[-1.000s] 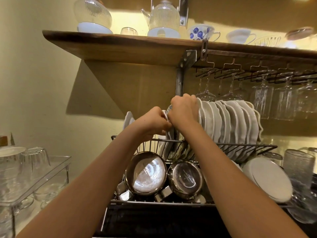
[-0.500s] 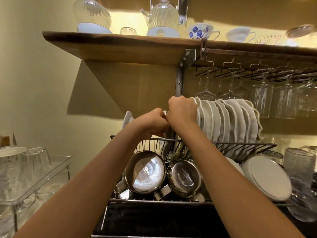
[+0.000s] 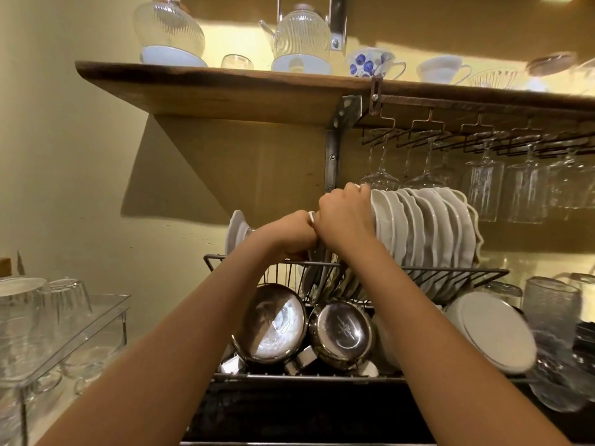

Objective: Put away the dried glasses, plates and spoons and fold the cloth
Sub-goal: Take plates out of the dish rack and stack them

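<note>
A row of several white scalloped plates point(image 3: 428, 233) stands on edge in the upper tier of a dark wire dish rack point(image 3: 457, 275). My right hand point(image 3: 346, 217) curls over the top rim of the leftmost plate in that row. My left hand point(image 3: 289, 235) is right beside it, fingers curled round the edge of a white plate point(image 3: 311, 217) that is mostly hidden behind both hands. Another white plate point(image 3: 236, 231) stands alone at the rack's left end.
Two steel pans point(image 3: 273, 323) and a white dish point(image 3: 492, 329) lean in the lower tier. Stemmed glasses point(image 3: 483, 185) hang under the wooden shelf point(image 3: 225, 88), which holds glass teapots and cups. Tumblers point(image 3: 38, 304) sit on a clear stand at left; ribbed glasses point(image 3: 550, 313) at right.
Both hands stay together at the left end of the plate row; the right hand has lifted slightly onto the top rim of the plates. The view has tilted a little.
</note>
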